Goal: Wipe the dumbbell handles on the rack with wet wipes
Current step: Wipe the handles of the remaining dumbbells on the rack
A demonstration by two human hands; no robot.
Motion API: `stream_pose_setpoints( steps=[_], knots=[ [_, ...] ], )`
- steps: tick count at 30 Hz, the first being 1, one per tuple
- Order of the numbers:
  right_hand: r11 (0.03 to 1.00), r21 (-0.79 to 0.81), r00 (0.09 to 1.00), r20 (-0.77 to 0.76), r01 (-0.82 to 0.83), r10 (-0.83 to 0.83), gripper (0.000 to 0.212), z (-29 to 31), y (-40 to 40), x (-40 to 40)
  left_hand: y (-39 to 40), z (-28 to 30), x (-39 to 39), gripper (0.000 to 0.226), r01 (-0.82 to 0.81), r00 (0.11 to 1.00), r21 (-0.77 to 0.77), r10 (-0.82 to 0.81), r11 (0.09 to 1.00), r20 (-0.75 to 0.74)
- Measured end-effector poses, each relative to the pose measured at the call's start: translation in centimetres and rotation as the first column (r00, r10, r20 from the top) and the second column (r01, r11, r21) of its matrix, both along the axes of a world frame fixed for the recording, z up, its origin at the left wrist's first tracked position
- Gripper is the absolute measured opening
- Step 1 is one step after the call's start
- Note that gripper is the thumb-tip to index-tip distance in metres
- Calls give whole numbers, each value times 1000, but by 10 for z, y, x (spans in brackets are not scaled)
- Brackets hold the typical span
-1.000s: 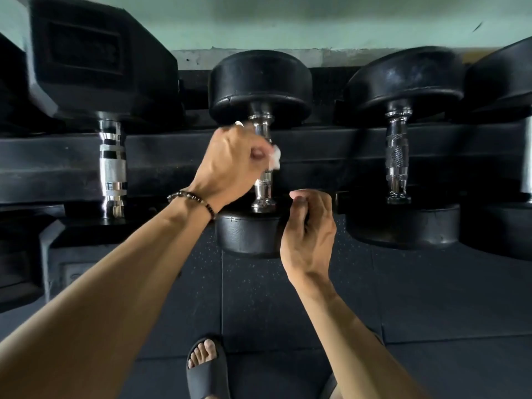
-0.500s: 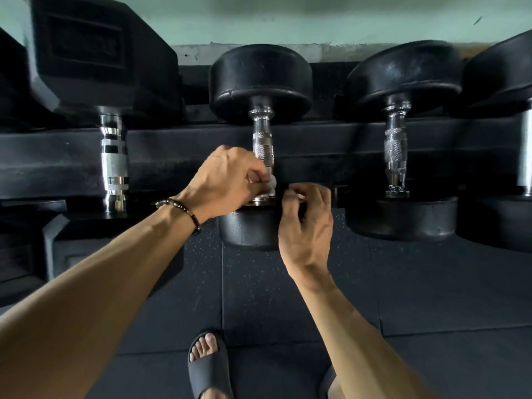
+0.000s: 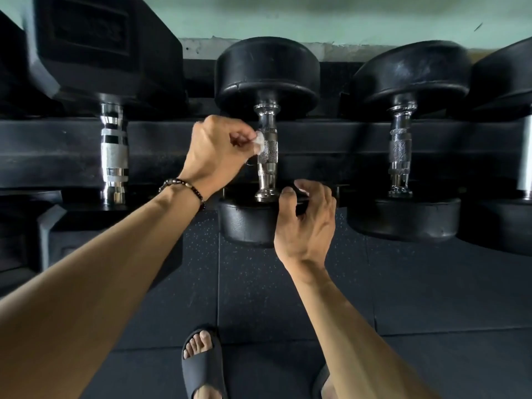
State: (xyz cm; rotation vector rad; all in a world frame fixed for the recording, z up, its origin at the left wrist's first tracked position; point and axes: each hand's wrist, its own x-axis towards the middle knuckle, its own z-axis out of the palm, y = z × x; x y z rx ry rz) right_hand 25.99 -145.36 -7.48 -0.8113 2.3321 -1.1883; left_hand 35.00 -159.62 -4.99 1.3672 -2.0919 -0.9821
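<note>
Chrome knurled handle (image 3: pixel 267 151) of the middle dumbbell, on the black rack (image 3: pixel 57 151), has the white wet wipe (image 3: pixel 260 142) pressed to its left side. Left hand (image 3: pixel 214 156) pinches the wipe. Right hand (image 3: pixel 306 223) grips the dumbbell's near rubber head (image 3: pixel 247 223), thumb on top. No readable writing; the embossed mark on the hex head (image 3: pixel 89 27) is illegible. Three handles fully visible, a fourth cut off at the right edge. One slipper (image 3: pixel 203 367) on the rubber floor.
</note>
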Motion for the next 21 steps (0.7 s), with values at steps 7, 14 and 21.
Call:
stream_pose_setpoints(
  steps=[7,14,21],
  knots=[
    [1000,2,1000,1,13,-13,55,3,-1,1,17,3,-13,12,75,996,-25,-76,997,-42],
    [1000,3,1000,9,10,-10,54,3,-1,1,13,8,-13,16,130,989,144,-139,981,56],
    [1000,10,1000,-2,10,-10,51,1,0,0,1,7,-31,12,-177,975,45,181,983,-128]
  ],
)
